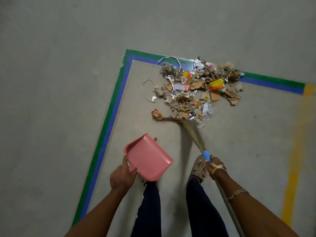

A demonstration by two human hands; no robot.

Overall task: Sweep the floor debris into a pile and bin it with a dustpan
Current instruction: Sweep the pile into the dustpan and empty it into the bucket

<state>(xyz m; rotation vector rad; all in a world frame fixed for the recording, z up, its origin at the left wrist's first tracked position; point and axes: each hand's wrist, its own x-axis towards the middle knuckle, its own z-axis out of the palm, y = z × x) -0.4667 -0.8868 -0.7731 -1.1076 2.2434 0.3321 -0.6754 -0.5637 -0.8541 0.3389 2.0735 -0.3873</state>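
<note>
Our left hand (122, 177) grips the pink dustpan (147, 158) low in the frame, our right hand (216, 168) grips the broom (191, 132) touching the trash pile (196, 86) in the upper middle, and a hard sweep could scatter light bits away.

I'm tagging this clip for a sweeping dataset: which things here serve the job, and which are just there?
Job: broom, pink dustpan, debris pile, left hand gripping the dustpan, right hand gripping the broom.
Just there: green-and-blue floor tape, yellow floor line.
</note>
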